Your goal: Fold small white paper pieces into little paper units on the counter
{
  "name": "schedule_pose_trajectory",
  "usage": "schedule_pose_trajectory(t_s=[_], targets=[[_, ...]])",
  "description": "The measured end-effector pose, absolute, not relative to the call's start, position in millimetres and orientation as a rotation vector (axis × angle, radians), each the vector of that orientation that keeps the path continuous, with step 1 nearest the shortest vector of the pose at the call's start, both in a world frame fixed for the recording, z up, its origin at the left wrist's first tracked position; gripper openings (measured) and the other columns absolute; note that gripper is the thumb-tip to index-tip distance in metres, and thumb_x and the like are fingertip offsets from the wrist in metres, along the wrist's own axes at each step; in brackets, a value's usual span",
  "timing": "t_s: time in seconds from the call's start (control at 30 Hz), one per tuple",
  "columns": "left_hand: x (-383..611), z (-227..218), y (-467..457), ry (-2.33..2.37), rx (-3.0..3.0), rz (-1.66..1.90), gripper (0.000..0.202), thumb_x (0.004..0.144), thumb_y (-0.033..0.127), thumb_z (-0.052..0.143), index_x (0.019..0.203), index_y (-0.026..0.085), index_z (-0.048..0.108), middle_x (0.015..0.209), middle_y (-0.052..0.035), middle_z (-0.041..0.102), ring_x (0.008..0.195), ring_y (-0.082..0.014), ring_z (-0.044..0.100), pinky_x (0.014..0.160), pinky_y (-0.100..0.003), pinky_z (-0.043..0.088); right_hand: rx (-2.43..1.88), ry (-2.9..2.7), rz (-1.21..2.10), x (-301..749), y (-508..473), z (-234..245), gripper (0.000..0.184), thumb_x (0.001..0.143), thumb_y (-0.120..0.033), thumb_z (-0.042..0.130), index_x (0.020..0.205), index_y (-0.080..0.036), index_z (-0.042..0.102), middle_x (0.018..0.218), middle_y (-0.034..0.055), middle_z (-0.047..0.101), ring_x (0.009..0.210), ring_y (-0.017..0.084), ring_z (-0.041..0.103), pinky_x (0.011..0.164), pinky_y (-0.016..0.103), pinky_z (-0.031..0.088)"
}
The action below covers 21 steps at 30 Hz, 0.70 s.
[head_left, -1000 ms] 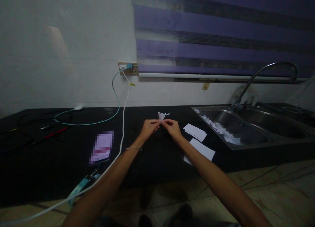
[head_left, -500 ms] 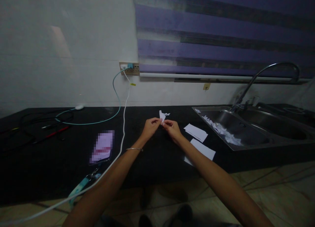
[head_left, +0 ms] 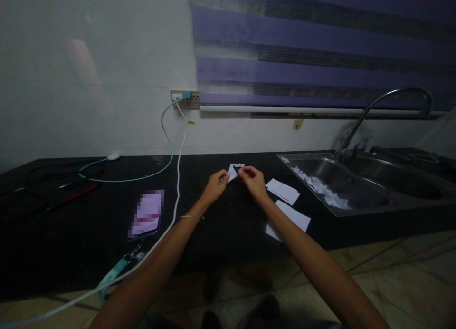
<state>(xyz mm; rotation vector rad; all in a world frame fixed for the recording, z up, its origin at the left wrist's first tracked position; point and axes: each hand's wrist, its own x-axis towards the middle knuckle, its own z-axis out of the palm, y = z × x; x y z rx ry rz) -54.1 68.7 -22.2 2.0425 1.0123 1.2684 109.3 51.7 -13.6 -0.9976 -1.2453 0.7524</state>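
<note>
My left hand (head_left: 217, 184) pinches a small folded piece of white paper (head_left: 232, 173) between thumb and fingers, above the black counter. Just right of it is my right hand (head_left: 252, 178), its thumb and forefinger curled together; whether anything is between them is too small to tell. Behind the fingertips of my right hand shows another small folded white paper (head_left: 240, 165), partly hidden. To the right lies a small stack of white paper slips (head_left: 284, 191). Nearer the front edge are larger white sheets (head_left: 294, 217), partly covered by my right forearm.
A steel sink (head_left: 356, 181) with a curved faucet (head_left: 366, 110) is at the right, many folded white papers (head_left: 320, 187) along its left side. Left are a phone (head_left: 147, 212), a lanyard (head_left: 113, 273), a red pen-like object (head_left: 80, 192) and a white cable (head_left: 177, 186) crossing the counter (head_left: 199, 291).
My hands have moved apart; they met at the folded paper before. The paper now stays in my left hand, while my right hand has shifted slightly right, off it.
</note>
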Motion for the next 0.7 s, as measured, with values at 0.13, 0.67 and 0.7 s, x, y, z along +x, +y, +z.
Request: schedule_pose_trajectory(t_s=[0.13, 0.67, 0.7], targets=[[-53, -26, 67, 0.989, 2.161, 1.124, 0.028, 0.09, 0.035, 0.045, 0.074, 0.015, 0.056, 0.068, 0.0016, 0.053, 0.063, -0.0119, 0.045, 0.059, -0.023, 0.033, -0.885, -1.238, 0.746, 107, 51, -12, 0.039, 0.065, -0.035, 0.077, 0.096, -0.02, 0.058, 0.081, 0.0029, 0.068, 0.074, 0.017, 0.065, 0.071, 0.03, 0.053], [-47, -25, 62, 0.964, 2.232, 1.083, 0.04, 0.095, 0.046, 0.037, 0.073, 0.016, 0.052, 0.065, 0.0029, 0.047, 0.059, -0.011, 0.04, 0.056, -0.024, 0.029, -0.882, -1.146, 0.957, 106, 53, -16, 0.034, 0.058, -0.032, 0.082, 0.078, -0.02, 0.059, 0.062, -0.0018, 0.065, 0.055, 0.013, 0.059, 0.057, 0.026, 0.047], [-47, -25, 62, 0.951, 2.226, 1.098, 0.04, 0.095, 0.046, 0.038, 0.072, 0.016, 0.052, 0.064, 0.003, 0.046, 0.06, -0.011, 0.039, 0.056, -0.024, 0.029, -0.875, -1.147, 0.953, 106, 52, -16, 0.033, 0.059, -0.033, 0.082, 0.078, -0.02, 0.059, 0.061, -0.0021, 0.065, 0.054, 0.013, 0.058, 0.056, 0.025, 0.046]])
